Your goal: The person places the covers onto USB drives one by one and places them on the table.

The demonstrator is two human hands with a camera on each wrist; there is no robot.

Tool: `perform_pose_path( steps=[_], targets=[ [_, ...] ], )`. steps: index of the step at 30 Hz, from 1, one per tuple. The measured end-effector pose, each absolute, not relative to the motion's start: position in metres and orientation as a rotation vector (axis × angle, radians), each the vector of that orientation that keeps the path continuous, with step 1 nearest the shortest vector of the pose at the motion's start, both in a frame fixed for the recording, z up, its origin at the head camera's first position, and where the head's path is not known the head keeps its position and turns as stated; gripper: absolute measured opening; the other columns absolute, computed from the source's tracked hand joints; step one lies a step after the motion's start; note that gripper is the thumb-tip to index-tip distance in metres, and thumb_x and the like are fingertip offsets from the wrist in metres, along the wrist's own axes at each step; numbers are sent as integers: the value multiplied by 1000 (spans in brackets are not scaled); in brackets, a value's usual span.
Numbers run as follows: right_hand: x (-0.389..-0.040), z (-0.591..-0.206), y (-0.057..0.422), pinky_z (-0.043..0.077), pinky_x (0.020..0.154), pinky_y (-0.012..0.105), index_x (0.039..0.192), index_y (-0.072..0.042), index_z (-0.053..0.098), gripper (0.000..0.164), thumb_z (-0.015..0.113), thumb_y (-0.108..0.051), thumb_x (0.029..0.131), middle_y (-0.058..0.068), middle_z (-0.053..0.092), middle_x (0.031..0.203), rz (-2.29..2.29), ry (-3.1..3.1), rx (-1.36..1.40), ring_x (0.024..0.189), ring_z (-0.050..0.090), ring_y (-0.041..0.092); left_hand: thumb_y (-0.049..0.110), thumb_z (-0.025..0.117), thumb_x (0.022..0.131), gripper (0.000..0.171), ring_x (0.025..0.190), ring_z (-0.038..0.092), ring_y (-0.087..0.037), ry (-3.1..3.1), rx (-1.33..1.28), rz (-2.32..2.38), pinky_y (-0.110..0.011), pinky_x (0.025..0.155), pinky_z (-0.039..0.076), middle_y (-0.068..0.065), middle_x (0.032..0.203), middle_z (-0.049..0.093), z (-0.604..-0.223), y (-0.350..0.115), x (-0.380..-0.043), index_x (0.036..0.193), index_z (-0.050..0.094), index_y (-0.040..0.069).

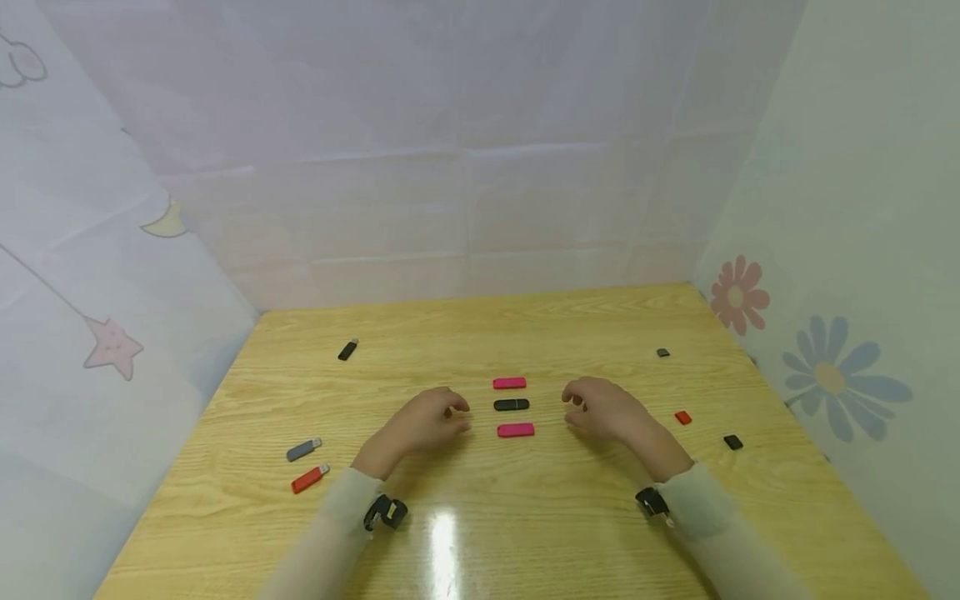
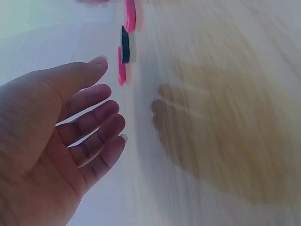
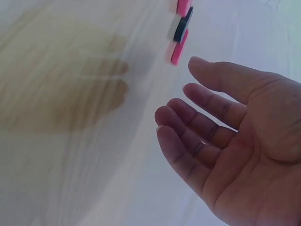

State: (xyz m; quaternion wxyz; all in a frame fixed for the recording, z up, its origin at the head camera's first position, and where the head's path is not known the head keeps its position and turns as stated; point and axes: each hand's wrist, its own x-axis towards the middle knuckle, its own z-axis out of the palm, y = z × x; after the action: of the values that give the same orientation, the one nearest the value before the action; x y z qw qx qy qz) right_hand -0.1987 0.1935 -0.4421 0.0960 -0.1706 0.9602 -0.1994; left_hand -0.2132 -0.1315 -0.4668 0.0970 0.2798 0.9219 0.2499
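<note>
Held the left grip and the right grip to either side of a central row on the wooden surface, with thumbs and fingertips apart in a relaxed curve, palms turned inward and nothing grasped. Touched none of the sticks, with gaps visible in the head view and both wrist views. Showed, between the two, a far pink stick, a middle black stick and a near pink stick, lying parallel and just apart from one another, with no bare metal in sight. Counted, by that look, as three finished pieces, apparently capped and lined up. Showed another trio well apart at the left, with metal plugs exposed: a dark stick toward the back, a grey stick and, just nearer, a red stick. Showed in similar colours, over at the right, a small grey piece, a small red piece and a small black piece, probably the matching caps, though too tiny for certainty. Looked about half done on that evidence, with three likely still to be paired, capped and added to the row. Gave no sign of a start on any of those.
</note>
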Motion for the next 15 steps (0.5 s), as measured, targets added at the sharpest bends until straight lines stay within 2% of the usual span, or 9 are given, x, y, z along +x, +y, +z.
perform_pose_path(
  steps=[15],
  targets=[
    [-189,-436,238,54,79,49,122,1,66,32,70,-15,95,19,67,113,-635,2846,-469,98,65,34,25,71,97,27,103,65,-24,2757,772,745,-42,89,54,-6,118,69,-464,-169,-197,118,71,8]
  ],
)
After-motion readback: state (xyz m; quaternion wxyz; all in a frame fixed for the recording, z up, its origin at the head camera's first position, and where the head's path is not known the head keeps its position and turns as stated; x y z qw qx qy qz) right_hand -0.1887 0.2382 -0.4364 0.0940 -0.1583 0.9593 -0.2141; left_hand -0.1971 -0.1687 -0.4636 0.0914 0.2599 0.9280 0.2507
